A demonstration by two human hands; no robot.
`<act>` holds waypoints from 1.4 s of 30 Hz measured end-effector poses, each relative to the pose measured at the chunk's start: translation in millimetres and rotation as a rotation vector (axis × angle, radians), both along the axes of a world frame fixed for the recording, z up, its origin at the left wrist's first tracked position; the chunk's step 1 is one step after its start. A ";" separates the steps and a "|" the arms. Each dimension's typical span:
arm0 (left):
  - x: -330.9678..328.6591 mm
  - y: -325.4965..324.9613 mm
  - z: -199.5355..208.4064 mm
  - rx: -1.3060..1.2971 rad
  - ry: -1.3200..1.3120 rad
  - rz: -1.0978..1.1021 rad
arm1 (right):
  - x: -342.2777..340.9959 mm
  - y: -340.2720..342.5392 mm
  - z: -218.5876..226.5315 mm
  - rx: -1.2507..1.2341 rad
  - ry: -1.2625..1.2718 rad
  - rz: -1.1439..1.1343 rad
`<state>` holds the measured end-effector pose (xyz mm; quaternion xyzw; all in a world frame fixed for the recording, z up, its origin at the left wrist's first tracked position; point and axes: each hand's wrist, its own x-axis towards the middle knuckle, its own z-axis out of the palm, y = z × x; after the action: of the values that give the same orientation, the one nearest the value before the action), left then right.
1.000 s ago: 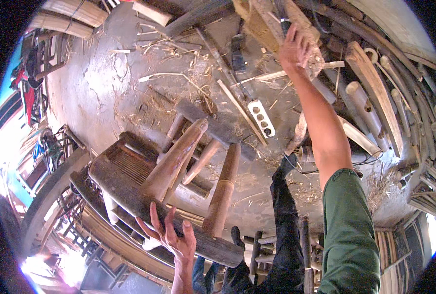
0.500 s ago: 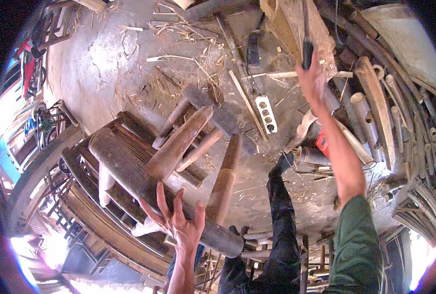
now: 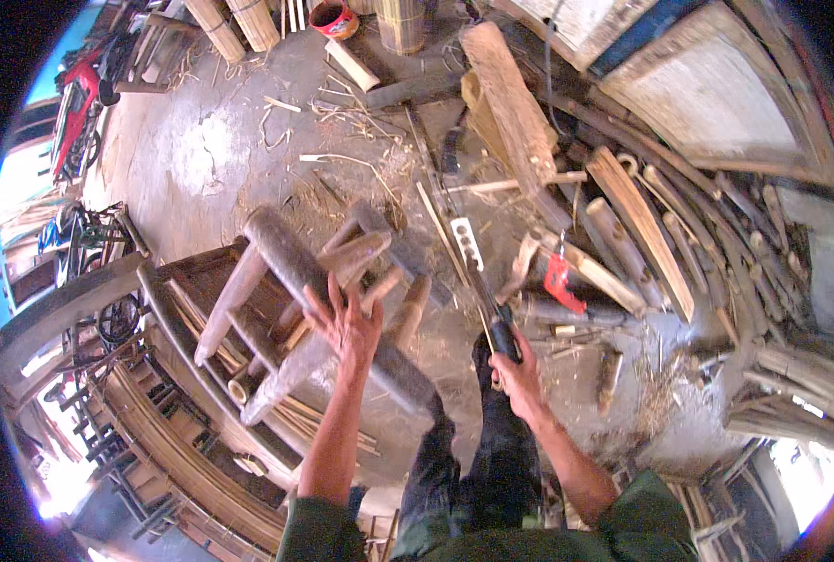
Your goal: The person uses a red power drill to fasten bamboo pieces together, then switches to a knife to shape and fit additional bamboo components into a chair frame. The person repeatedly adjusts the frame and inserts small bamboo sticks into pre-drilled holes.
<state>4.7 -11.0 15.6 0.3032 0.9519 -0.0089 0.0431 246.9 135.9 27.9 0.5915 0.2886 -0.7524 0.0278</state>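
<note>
My left hand (image 3: 346,330) lies with spread fingers on the thick pole of a bamboo stool-like frame (image 3: 286,248). Stout bamboo legs jut from that pole on both sides. In front of my legs, my right hand (image 3: 520,382) is closed round the black handle of a long tool (image 3: 502,339). The tool's narrow dark blade points away from me, toward a white power strip (image 3: 466,244) on the floor. Whether the blade is a knife's or a saw's is too unclear to tell.
A red power drill (image 3: 559,281) lies among bamboo pieces at the right. Beyond it are split bamboo lengths (image 3: 637,225) and a thick wooden plank (image 3: 509,98). Shavings litter the floor. Bamboo benches (image 3: 178,440) stand at the left, and a red bucket (image 3: 333,21) is far off.
My right hand has come from the far right back toward my legs, bringing the black-handled tool. The bamboo frame has turned under my left hand, and the view has shifted.
</note>
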 end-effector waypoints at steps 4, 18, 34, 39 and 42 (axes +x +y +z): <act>56.5 16.1 22.4 0.405 -0.240 -0.406 | 24.3 12.2 69.8 -0.085 0.212 -0.120; 92.6 -22.3 172.9 0.732 -0.404 -1.067 | 46.0 -105.2 212.0 0.108 0.320 -0.435; 8.7 -296.1 147.1 1.253 -0.893 0.532 | -73.8 -246.0 263.1 1.070 0.271 -0.074; 59.9 -317.4 170.9 1.280 -0.957 0.784 | -96.6 -246.4 309.2 0.909 0.255 0.029; 76.1 -300.1 192.8 1.510 -1.058 0.750 | -77.8 -210.0 276.7 0.822 0.422 0.162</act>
<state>80.9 -311.1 208.4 -0.1046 0.6004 0.7497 0.2579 169.0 -74.1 304.6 0.3632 0.6074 -0.6748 -0.2095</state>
